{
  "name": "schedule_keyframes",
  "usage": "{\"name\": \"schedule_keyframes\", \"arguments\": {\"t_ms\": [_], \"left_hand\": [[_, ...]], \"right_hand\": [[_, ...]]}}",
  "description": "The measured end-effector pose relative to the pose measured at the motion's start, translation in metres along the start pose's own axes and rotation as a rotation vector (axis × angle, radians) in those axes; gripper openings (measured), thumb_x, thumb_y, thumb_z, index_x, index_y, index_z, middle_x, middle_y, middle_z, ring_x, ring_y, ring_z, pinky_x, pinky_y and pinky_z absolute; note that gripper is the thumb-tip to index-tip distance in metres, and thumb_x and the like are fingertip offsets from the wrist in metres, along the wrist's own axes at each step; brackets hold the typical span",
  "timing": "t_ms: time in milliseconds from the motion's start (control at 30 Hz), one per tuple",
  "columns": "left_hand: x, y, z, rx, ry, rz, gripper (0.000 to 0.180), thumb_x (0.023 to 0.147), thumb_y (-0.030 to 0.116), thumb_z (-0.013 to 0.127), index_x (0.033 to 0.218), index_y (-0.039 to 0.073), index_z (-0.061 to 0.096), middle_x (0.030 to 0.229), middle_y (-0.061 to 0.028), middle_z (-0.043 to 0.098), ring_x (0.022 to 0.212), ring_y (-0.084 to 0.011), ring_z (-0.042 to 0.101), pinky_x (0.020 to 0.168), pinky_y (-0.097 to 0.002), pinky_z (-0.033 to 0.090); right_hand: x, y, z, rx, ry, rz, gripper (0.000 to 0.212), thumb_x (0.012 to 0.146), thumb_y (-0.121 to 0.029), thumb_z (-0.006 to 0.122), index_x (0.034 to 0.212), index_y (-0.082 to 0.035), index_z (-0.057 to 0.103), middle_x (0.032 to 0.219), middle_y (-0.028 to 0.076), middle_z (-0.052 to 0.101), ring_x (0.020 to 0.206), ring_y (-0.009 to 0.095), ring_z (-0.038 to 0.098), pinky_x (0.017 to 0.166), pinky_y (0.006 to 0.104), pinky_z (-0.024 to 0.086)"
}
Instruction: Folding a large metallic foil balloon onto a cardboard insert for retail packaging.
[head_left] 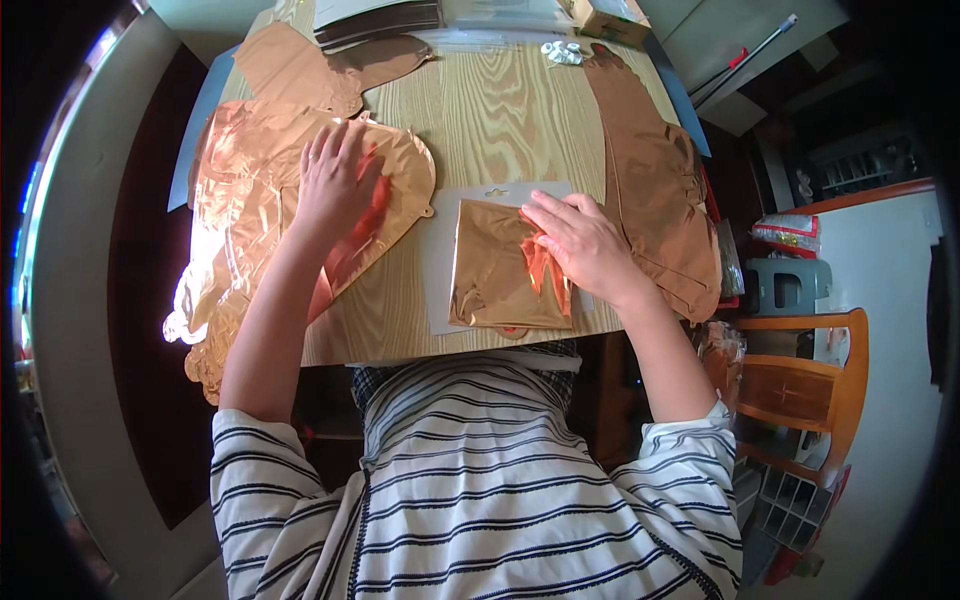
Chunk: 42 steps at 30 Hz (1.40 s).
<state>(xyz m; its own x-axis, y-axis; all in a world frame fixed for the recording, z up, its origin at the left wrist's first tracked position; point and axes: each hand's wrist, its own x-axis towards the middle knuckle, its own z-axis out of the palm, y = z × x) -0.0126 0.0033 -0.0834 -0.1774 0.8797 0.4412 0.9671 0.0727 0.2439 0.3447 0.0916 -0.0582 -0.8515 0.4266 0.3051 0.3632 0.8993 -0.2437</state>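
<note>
My left hand (335,185) lies flat with fingers spread on a pile of shiny rose-gold foil balloons (250,180), uninflated, at the left of the table. A folded square of the same copper-coloured foil (500,265) lies in front of me. Beneath it, a pale flat sleeve or card (440,250) with a hanging slot shows around the edges. On the square's upper right side rests my right hand (585,240), its fingers stretched out and the thumb a little apart. Neither palm can be seen.
More flat copper foil (650,180) runs along the table's right side. A small white bundle (563,53) sits at the far side, near a cardboard box (612,20) and a dark-edged stack (375,22). A wooden chair (850,380) and grey stool (790,275) stand to the right.
</note>
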Motion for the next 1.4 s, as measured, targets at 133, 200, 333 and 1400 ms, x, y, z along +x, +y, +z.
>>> {"name": "schedule_keyframes", "arguments": {"t_ms": [133, 200, 333, 1400], "left_hand": [[0.007, 0.082, -0.03, -0.427, -0.28, 0.025, 0.036, 0.088, 0.028, 0.072, 0.116, 0.006, 0.069, 0.117, -0.0174, 0.067, 0.105, -0.0346, 0.065, 0.093, -0.0438, 0.052], [0.01, 0.103, -0.037, -0.532, -0.501, 0.037, 0.037, 0.086, 0.025, 0.073, 0.116, 0.005, 0.069, 0.114, -0.0174, 0.067, 0.096, -0.0318, 0.068, 0.086, -0.0412, 0.054], [0.031, 0.114, -0.022, -0.481, -0.691, 0.008, 0.039, 0.085, 0.022, 0.075, 0.119, 0.003, 0.067, 0.106, -0.0151, 0.067, 0.09, -0.0267, 0.067, 0.08, -0.0378, 0.055], [-0.045, 0.131, -0.002, -0.354, -0.172, 0.296, 0.047, 0.089, 0.021, 0.07, 0.131, 0.004, 0.057, 0.136, -0.0164, 0.058, 0.126, -0.037, 0.053, 0.106, -0.0475, 0.042]], "right_hand": [[-0.002, 0.001, 0.001, 0.011, -0.001, 0.014, 0.044, 0.085, -0.012, 0.072, 0.129, -0.008, 0.067, 0.137, 0.007, 0.062, 0.105, 0.029, 0.058, 0.093, 0.0379, 0.053], [0.0, 0.001, 0.001, 0.001, -0.008, 0.006, 0.045, 0.084, -0.012, 0.073, 0.128, -0.008, 0.068, 0.138, 0.006, 0.062, 0.106, 0.03, 0.058, 0.093, 0.0375, 0.054], [-0.001, 0.001, 0.006, -0.046, 0.041, -0.005, 0.047, 0.082, -0.011, 0.075, 0.128, -0.008, 0.067, 0.134, 0.007, 0.064, 0.108, 0.029, 0.058, 0.094, 0.0378, 0.054], [-0.058, -0.06, -0.039, 1.22, -0.159, 1.243, 0.022, 0.098, -0.02, 0.066, 0.111, -0.002, 0.064, 0.099, 0.004, 0.07, 0.08, 0.011, 0.07, 0.063, 0.0214, 0.052]]}}
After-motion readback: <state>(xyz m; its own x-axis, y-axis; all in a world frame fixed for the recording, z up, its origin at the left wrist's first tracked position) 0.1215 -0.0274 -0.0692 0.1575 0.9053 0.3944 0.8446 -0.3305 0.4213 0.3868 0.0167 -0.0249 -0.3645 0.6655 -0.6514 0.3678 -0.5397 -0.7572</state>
